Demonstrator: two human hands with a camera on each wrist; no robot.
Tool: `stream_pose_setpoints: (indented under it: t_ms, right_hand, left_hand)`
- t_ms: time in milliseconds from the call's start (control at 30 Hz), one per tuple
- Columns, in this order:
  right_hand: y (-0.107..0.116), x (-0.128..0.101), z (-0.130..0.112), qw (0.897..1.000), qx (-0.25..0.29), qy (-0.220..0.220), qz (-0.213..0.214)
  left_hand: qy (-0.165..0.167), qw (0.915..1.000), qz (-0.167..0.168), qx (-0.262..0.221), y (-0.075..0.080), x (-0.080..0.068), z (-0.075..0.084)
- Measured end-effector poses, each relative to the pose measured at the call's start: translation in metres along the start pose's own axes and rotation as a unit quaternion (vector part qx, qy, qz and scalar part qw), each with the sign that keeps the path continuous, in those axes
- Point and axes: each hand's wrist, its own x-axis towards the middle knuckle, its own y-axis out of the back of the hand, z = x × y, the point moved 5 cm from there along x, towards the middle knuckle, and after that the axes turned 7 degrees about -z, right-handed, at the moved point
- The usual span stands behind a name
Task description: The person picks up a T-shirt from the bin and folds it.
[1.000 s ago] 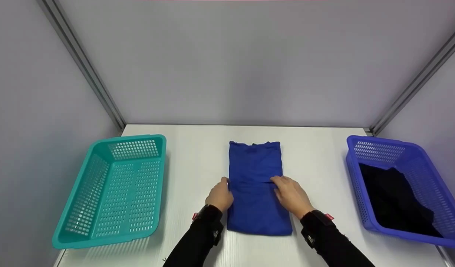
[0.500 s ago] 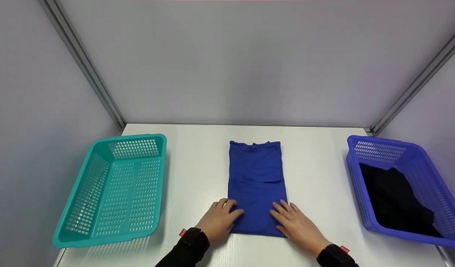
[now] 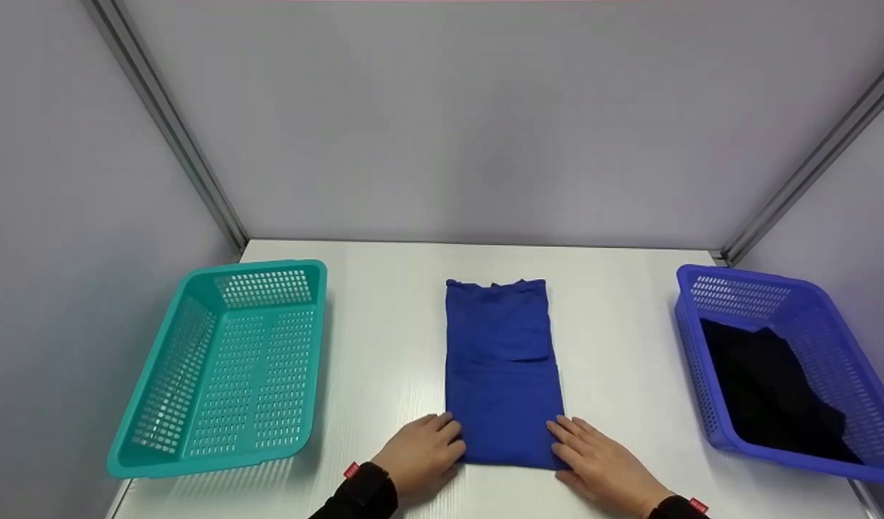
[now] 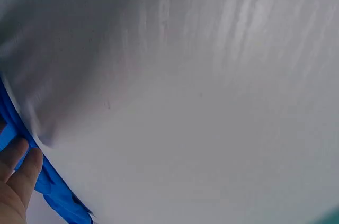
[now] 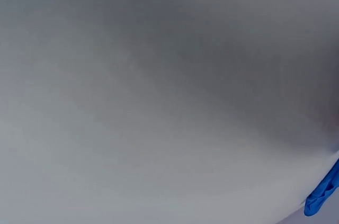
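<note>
A folded blue garment (image 3: 501,404) lies as a long rectangle on the white table, with a crosswise fold edge near its middle. My left hand (image 3: 421,455) rests at its near left corner, fingertips on the side edge. In the left wrist view, fingers (image 4: 27,173) lie along the border of the blue cloth (image 4: 62,203). At the near right corner, my right hand (image 3: 606,465) touches the garment's edge with extended fingers. The right wrist view shows only a strip of the blue cloth (image 5: 322,195) at lower right, and the hand is out of that picture.
A teal perforated basket (image 3: 318,375) stands on the left of the white table (image 3: 377,324). On the right, a purple-blue basket (image 3: 690,375) holds black cloth (image 3: 773,396). Grey panels (image 3: 485,130) rise behind and at both sides.
Both hands have slid from the garment's middle fold toward me to its near corners and moved outward to the edges. The near part now lies flat and smooth.
</note>
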Motion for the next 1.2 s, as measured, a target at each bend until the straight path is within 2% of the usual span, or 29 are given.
stream_pose_setpoints:
  t_ms: [167, 233, 300, 400, 467, 533, 600, 633, 700, 733, 767, 800, 833, 867, 933, 967, 1000, 1033, 1067, 1100, 1133, 1200]
  right_hand:
    - [0.004, 0.0, -0.004, 0.995, -0.046, 0.066, 0.056]
    - [0.007, 0.004, -0.005, 0.993, -0.048, 0.071, 0.076]
    - [0.012, 0.008, -0.004, 0.994, -0.031, 0.057, 0.089]
    - [0.027, 0.015, 0.0, 0.994, 0.031, 0.004, 0.103]
    - [0.04, 0.02, 0.005, 0.989, 0.091, -0.039, 0.113]
    - [0.056, 0.026, 0.01, 0.977, 0.155, -0.079, 0.125]
    - [0.07, 0.033, 0.014, 0.961, 0.218, -0.11, 0.132]
    - [0.076, 0.036, 0.017, 0.952, 0.248, -0.125, 0.132]
    - [0.086, 0.042, 0.021, 0.931, 0.308, -0.156, 0.115]
    - [0.089, 0.044, 0.024, 0.917, 0.344, -0.174, 0.1]
    - [0.091, 0.046, 0.027, 0.899, 0.385, -0.191, 0.082]
    - [0.092, 0.047, 0.029, 0.876, 0.429, -0.21, 0.061]
    - [0.092, 0.048, 0.031, 0.848, 0.478, -0.228, 0.037]
    - [0.09, 0.049, 0.033, 0.817, 0.523, -0.243, 0.014]
    - [0.082, 0.05, 0.037, 0.752, 0.599, -0.272, -0.03]
    - [0.078, 0.051, 0.039, 0.723, 0.627, -0.285, -0.047]
    - [0.072, 0.051, 0.041, 0.698, 0.648, -0.299, -0.062]
    - [0.066, 0.052, 0.044, 0.68, 0.66, -0.312, -0.072]
    - [0.06, 0.053, 0.048, 0.67, 0.664, -0.324, -0.077]
    - [0.054, 0.054, 0.051, 0.664, 0.661, -0.341, -0.08]
    - [0.048, 0.055, 0.055, 0.667, 0.649, -0.358, -0.078]
    - [0.038, 0.06, 0.065, 0.685, 0.61, -0.392, -0.066]
  left_hand:
    - [-0.023, 0.9952, -0.008, 0.095, 0.001, 0.002, 0.005]
    - [-0.024, 0.9941, -0.015, 0.105, 0.002, 0.003, 0.006]
    - [-0.015, 0.9957, -0.01, 0.091, 0.005, 0.003, 0.004]
    - [0.021, 0.9993, 0.022, 0.02, 0.016, 0.002, -0.005]
    - [0.054, 0.996, 0.046, -0.056, 0.027, -0.001, -0.015]
    - [0.086, 0.9835, 0.062, -0.147, 0.04, -0.003, -0.026]
    - [0.111, 0.9622, 0.066, -0.24, 0.054, -0.004, -0.037]
    - [0.12, 0.9493, 0.065, -0.283, 0.061, -0.004, -0.042]
    - [0.135, 0.9172, 0.058, -0.37, 0.073, -0.003, -0.05]
    - [0.141, 0.8984, 0.052, -0.413, 0.078, -0.002, -0.054]
    - [0.148, 0.876, 0.043, -0.457, 0.081, -0.001, -0.058]
    - [0.156, 0.855, 0.034, -0.493, 0.084, 0.0, -0.061]
    - [0.165, 0.8333, 0.023, -0.527, 0.086, 0.001, -0.064]
    - [0.173, 0.8123, 0.011, -0.557, 0.088, 0.002, -0.067]
    - [0.191, 0.7618, -0.016, -0.619, 0.086, 0.004, -0.071]
    - [0.203, 0.7406, -0.03, -0.64, 0.085, 0.005, -0.073]
    - [0.214, 0.7243, -0.039, -0.654, 0.082, 0.007, -0.075]
    - [0.228, 0.7094, -0.048, -0.665, 0.079, 0.01, -0.077]
    - [0.242, 0.6996, -0.051, -0.67, 0.075, 0.013, -0.079]
    - [0.256, 0.6958, -0.05, -0.669, 0.07, 0.016, -0.082]
    - [0.269, 0.7068, -0.047, -0.652, 0.066, 0.021, -0.085]
    - [0.292, 0.7473, -0.037, -0.596, 0.059, 0.03, -0.092]
